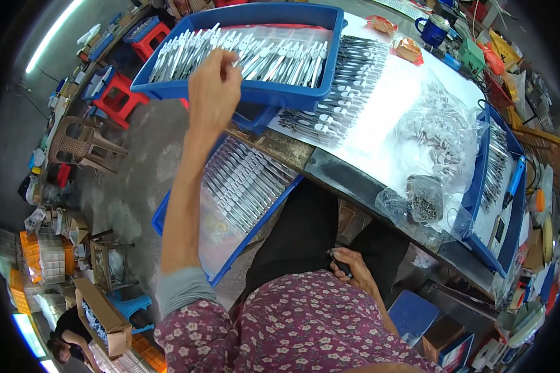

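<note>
My left hand (214,87) is raised at the near edge of a blue plastic tray (280,94), its fingers curled together. Whatever they pinch, if anything, is hidden. Rows of slim silvery metal pieces (286,62) with flat pale ends lie in this tray, just beyond the fingers. Down at my lap, my right hand (353,268) is closed around a small dark-handled tool (340,266) with a metal end, whose kind I cannot make out. Similar slim metal pieces (348,87) stand in dense rows on the white tabletop (379,133) to the right of the tray.
A lower blue tray (227,264) holds more metal pieces in rows, left of my legs. On the table lie a clear plastic bag of metal parts (438,124) and a small container of tiny parts (425,199). Another blue tray (501,264) stands at right. Red stools (119,96) are at left.
</note>
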Demonstrator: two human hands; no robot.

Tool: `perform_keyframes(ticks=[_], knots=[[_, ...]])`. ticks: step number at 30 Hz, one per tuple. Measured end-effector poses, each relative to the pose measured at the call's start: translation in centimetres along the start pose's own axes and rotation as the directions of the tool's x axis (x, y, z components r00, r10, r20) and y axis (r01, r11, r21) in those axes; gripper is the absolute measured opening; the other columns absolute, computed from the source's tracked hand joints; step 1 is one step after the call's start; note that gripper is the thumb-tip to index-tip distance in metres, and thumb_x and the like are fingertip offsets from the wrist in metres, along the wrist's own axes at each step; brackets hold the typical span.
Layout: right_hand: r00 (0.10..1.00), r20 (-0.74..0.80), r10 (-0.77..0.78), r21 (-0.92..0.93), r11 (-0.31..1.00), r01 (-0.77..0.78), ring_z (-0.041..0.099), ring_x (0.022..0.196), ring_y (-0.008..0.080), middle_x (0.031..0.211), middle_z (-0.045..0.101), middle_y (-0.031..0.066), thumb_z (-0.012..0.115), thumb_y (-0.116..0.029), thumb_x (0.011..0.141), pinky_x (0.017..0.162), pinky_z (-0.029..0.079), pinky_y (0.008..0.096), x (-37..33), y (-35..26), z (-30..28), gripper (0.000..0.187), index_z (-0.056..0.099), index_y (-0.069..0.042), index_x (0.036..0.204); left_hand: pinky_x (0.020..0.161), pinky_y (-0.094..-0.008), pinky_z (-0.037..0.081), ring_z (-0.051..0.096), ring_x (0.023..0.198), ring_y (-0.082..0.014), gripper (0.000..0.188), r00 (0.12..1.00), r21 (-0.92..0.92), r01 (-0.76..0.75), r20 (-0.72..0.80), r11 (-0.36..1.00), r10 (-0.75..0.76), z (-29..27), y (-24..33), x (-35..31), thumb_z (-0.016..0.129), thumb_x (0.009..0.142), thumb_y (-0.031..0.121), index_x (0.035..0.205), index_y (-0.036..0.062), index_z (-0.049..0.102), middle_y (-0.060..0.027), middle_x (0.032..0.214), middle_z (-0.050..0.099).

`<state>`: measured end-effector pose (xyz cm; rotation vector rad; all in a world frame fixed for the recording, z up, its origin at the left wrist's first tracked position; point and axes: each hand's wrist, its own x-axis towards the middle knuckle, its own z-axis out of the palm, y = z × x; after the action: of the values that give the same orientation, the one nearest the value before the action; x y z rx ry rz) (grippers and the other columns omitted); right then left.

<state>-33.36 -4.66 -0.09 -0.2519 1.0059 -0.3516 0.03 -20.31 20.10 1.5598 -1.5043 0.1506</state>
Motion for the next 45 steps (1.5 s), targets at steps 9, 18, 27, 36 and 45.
perform_keyframes(ticks=[9, 18, 27, 36, 45], knots=[[0.998, 0.063, -0.003, -0.003, 1.0, 0.003, 0.044, 0.046, 0.0055, 0.067, 0.051, 0.0054, 0.059, -0.016, 0.087, 0.034, 0.032, 0.0148, 0.5, -0.3, 0.1, 0.021, 0.053, -0.003, 0.101, 0.08, -0.0444, 0.044, 0.055, 0.089, -0.0366, 0.029, 0.948, 0.516, -0.295, 0.263, 0.804, 0.179, 5.0, -8.0, 8.3, 0.054, 0.073, 0.016, 0.098, 0.0034, 0.062, -0.0239, 0.09, 0.056], [0.999, 0.036, 0.004, -0.037, 0.999, -0.003, 0.043, 0.046, 0.0063, 0.068, 0.051, 0.0069, 0.058, -0.017, 0.088, 0.035, 0.032, 0.0168, 0.0, -0.5, 0.2, 0.02, 0.052, -0.001, 0.1, 0.076, -0.0465, 0.041, 0.05, 0.083, -0.0386, 0.014, 0.934, 0.421, -0.354, 0.202, 0.835, 0.295, 6.2, -7.6, 7.2, 0.053, 0.067, 0.006, 0.079, -0.0007, 0.05, -0.0216, 0.083, 0.05], [0.999, 0.001, -0.039, -0.07, 0.997, 0.039, 0.04, 0.045, 0.0069, 0.069, 0.052, 0.0083, 0.059, -0.017, 0.086, 0.035, 0.027, 0.0172, -0.3, 0.3, 0.0, 0.023, 0.052, -0.003, 0.104, 0.067, -0.0494, 0.044, 0.059, 0.075, -0.0399, 0.02, 0.988, 0.428, -0.138, 0.125, 0.893, 0.093, 5.1, -5.5, 6.9, 0.05, 0.078, 0.011, 0.095, 0.0022, 0.048, -0.0248, 0.075, 0.059], [0.962, 0.133, -0.238, -0.262, 0.928, 0.266, 0.045, 0.053, 0.0055, 0.072, 0.051, 0.0027, 0.057, -0.022, 0.086, 0.04, 0.029, 0.0189, -1.0, 0.4, 0.3, 0.026, 0.054, -0.002, 0.102, 0.067, -0.0294, 0.047, 0.06, 0.075, -0.0201, 0.022, 0.858, -0.099, -0.351, -0.431, 0.931, 0.278, -0.6, 3.2, 2.1, 0.059, 0.085, 0.007, 0.105, 0.0028, 0.051, -0.0109, 0.084, 0.06], [0.938, 0.204, -0.279, -0.271, 0.905, 0.328, 0.044, 0.053, 0.0051, 0.071, 0.053, 0.0021, 0.058, -0.016, 0.085, 0.044, 0.031, 0.0175, -0.6, 0.8, 0.3, 0.037, 0.051, 0.001, 0.117, 0.063, -0.0239, 0.045, 0.055, 0.068, -0.012, 0.02, 0.819, -0.417, 0.534, 0.47, 0.736, -0.328, 1.2, 3.7, -20.4, 0.053, 0.085, 0.005, 0.104, -0.0008, 0.049, -0.0073, 0.079, 0.057]])
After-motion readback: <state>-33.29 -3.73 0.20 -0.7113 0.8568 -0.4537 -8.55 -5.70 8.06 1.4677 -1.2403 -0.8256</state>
